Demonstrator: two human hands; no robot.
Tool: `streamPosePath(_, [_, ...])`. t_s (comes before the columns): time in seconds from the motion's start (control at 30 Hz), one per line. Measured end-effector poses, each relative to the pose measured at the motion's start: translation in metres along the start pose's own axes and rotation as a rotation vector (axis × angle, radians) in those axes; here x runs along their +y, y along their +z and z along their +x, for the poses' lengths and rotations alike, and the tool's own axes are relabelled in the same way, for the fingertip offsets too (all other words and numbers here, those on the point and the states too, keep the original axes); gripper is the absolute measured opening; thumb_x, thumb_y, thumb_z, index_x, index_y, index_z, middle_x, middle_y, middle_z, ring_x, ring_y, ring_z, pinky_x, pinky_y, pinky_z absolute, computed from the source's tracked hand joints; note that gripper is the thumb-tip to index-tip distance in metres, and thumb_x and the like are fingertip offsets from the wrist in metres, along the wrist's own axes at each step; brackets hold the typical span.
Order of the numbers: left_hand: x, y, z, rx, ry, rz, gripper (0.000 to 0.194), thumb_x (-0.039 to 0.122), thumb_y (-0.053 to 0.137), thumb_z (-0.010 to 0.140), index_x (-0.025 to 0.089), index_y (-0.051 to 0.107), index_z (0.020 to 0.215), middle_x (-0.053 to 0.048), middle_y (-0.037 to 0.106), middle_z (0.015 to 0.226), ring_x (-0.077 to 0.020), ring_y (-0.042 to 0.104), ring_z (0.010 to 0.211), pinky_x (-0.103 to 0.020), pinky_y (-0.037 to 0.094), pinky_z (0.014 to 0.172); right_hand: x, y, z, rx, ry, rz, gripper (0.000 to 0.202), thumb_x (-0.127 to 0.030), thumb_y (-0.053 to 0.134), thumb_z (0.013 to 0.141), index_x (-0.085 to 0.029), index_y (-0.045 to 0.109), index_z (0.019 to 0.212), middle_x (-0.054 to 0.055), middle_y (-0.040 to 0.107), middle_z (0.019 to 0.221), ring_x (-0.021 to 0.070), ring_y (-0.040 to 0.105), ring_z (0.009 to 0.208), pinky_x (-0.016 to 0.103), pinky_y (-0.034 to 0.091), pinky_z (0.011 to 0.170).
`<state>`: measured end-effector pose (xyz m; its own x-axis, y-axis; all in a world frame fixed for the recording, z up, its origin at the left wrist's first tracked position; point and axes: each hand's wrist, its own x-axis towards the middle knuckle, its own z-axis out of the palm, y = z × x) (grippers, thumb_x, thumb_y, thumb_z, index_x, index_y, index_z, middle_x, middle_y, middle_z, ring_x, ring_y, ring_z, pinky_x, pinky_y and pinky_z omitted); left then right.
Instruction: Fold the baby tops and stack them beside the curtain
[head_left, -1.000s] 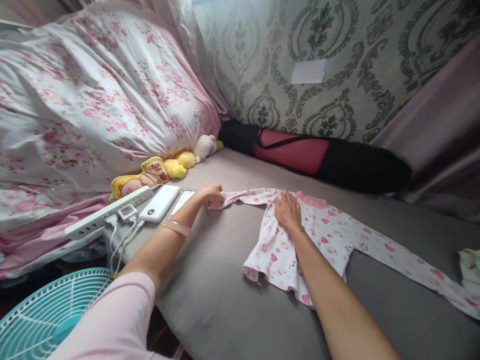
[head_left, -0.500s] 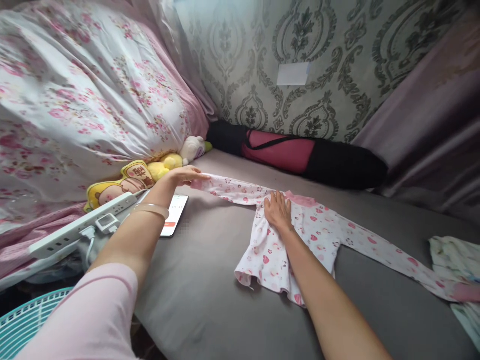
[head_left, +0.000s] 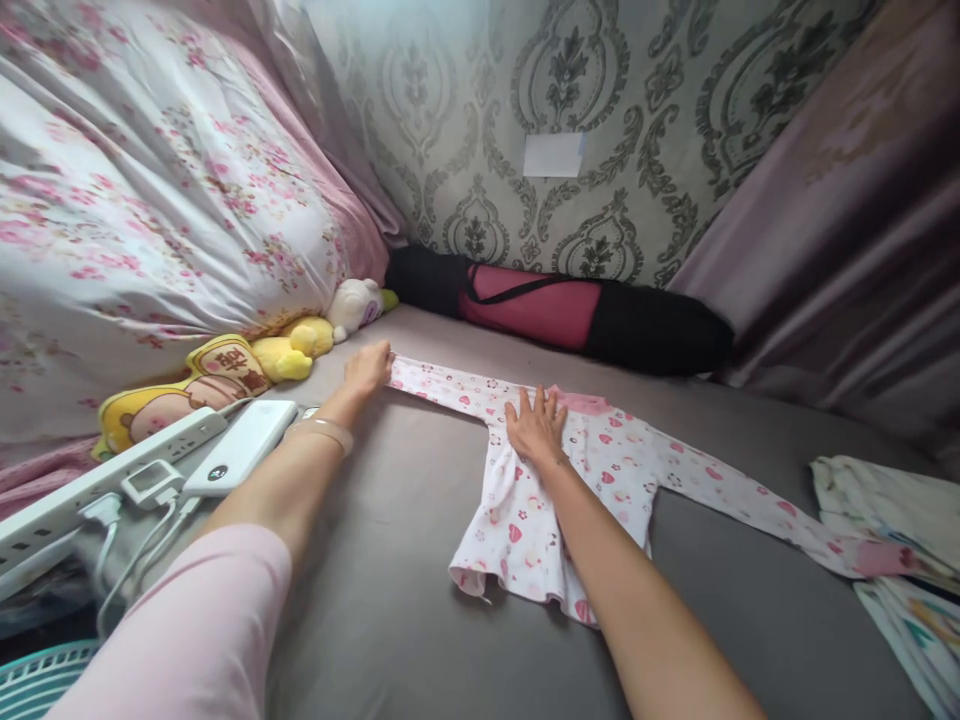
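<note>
A white long-sleeved child's shirt [head_left: 611,475] with pink hearts and a pink collar lies spread on the grey sheet [head_left: 390,560]. My left hand [head_left: 367,369] is closed around the cuff of the sleeve on the left, which is stretched out straight; the cuff itself is hidden in the fingers. Flat on the shirt's upper chest, near the collar, rests my right hand [head_left: 537,426] with fingers spread. The other sleeve reaches right, its pink cuff lying over folded clothes [head_left: 885,510].
Left of my forearm are a white power bank [head_left: 244,445], a power strip [head_left: 112,480] with plugs and cables, and plush toys [head_left: 292,350]. A black and pink long bag [head_left: 540,310] lies along the wall. A teal basket [head_left: 45,680] stands at lower left.
The view has shifted, bringing the power bank into sight while my left arm now covers most of the phone. My left hand has closed into a fist on the cuff, and the sleeve looks straighter.
</note>
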<state>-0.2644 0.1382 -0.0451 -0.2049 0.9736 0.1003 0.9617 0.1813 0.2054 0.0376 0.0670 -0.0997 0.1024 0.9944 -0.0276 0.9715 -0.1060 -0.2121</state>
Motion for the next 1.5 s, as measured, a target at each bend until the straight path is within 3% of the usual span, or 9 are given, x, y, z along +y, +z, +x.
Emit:
streamPosePath(0.23, [-0.006, 0.019, -0.001, -0.084, -0.064, 0.106, 0.044, 0.043, 0.038, 0.097, 0.011, 0.052, 0.123, -0.023, 0.064, 0.117, -0.0354, 0.060, 0.109, -0.041, 0.046, 0.086, -0.001, 0.000, 0.001, 0.000, 0.010, -0.002, 0.065, -0.054, 0.017, 0.099, -0.021, 0.026, 0.155, 0.013, 0.013, 0.163, 0.0349, 0.003, 0.148, 0.058, 0.003, 0.114])
streamPosePath(0.37, [0.000, 0.014, 0.003, -0.059, -0.061, 0.123, 0.040, 0.035, 0.051, 0.093, 0.004, 0.057, 0.118, -0.027, 0.060, 0.118, -0.0410, 0.055, 0.113, -0.047, 0.044, 0.088, -0.001, 0.001, 0.001, 0.001, 0.006, -0.008, 0.064, -0.053, 0.018, 0.100, -0.022, 0.026, 0.155, 0.012, 0.013, 0.163, 0.0345, 0.003, 0.148, 0.058, 0.003, 0.114])
streamPosePath(0.53, [0.053, 0.007, 0.002, -0.053, 0.211, 0.062, 0.028, 0.020, 0.050, 0.091, 0.011, 0.065, 0.113, -0.018, 0.063, 0.121, -0.0349, 0.049, 0.122, -0.046, 0.035, 0.099, -0.001, 0.002, -0.001, 0.040, -0.003, 0.009, 0.063, -0.051, 0.022, 0.100, -0.021, 0.029, 0.154, 0.013, 0.016, 0.162, 0.0343, 0.005, 0.148, 0.057, 0.003, 0.114])
streamPosePath(0.73, [0.138, 0.039, -0.001, -0.262, 0.435, -0.121, 0.028, 0.031, 0.052, 0.091, 0.022, 0.073, 0.106, -0.006, 0.074, 0.104, -0.0239, 0.064, 0.103, -0.035, 0.041, 0.092, 0.001, 0.003, -0.004, 0.078, -0.043, 0.015, 0.061, -0.050, 0.022, 0.100, -0.021, 0.031, 0.153, 0.014, 0.016, 0.162, 0.0312, 0.006, 0.148, 0.056, 0.003, 0.114])
streamPosePath(0.83, [0.157, 0.051, -0.001, -0.324, 0.437, -0.147, 0.026, 0.032, 0.058, 0.086, 0.022, 0.074, 0.104, -0.005, 0.075, 0.103, -0.0230, 0.065, 0.099, -0.035, 0.042, 0.093, 0.002, 0.005, -0.003, 0.082, -0.047, 0.015, 0.061, -0.050, 0.021, 0.100, -0.022, 0.031, 0.153, 0.013, 0.018, 0.161, 0.0323, 0.006, 0.148, 0.057, 0.003, 0.114])
streamPosePath(0.97, [0.161, 0.054, 0.002, -0.377, 0.420, -0.138, 0.023, 0.032, 0.062, 0.081, 0.021, 0.075, 0.097, -0.004, 0.075, 0.096, -0.0214, 0.067, 0.091, -0.036, 0.043, 0.093, 0.002, 0.006, -0.002, 0.075, -0.029, 0.026, 0.061, -0.050, 0.022, 0.099, -0.022, 0.032, 0.152, 0.013, 0.019, 0.161, 0.0332, 0.006, 0.148, 0.057, 0.002, 0.114])
streamPosePath(1.3, [0.167, 0.078, -0.004, -0.220, 0.315, -0.087, 0.027, 0.026, 0.046, 0.088, 0.018, 0.070, 0.098, -0.012, 0.072, 0.107, -0.0293, 0.060, 0.108, -0.042, 0.038, 0.091, -0.001, 0.004, -0.005, 0.057, -0.024, 0.061, 0.061, -0.049, 0.023, 0.099, -0.022, 0.029, 0.154, 0.013, 0.017, 0.162, 0.0332, 0.005, 0.149, 0.057, 0.000, 0.114])
streamPosePath(1.4, [0.171, 0.077, -0.014, -0.169, 0.326, -0.053, 0.027, 0.022, 0.047, 0.086, 0.014, 0.068, 0.102, -0.017, 0.068, 0.112, -0.0335, 0.055, 0.111, -0.045, 0.035, 0.091, -0.001, -0.005, 0.002, -0.035, -0.024, 0.094, 0.063, -0.051, 0.024, 0.099, -0.021, 0.027, 0.154, 0.013, 0.012, 0.163, 0.0337, 0.000, 0.149, 0.059, -0.003, 0.114])
streamPosePath(1.5, [0.178, 0.071, -0.027, -0.055, 0.430, -0.038, 0.029, 0.017, 0.043, 0.088, 0.013, 0.064, 0.107, -0.020, 0.064, 0.116, -0.0337, 0.052, 0.113, -0.046, 0.031, 0.093, 0.011, -0.026, 0.010, -0.176, -0.062, 0.219, 0.063, -0.053, 0.021, 0.100, -0.022, 0.030, 0.153, 0.012, 0.017, 0.162, 0.0331, 0.007, 0.149, 0.058, 0.007, 0.115])
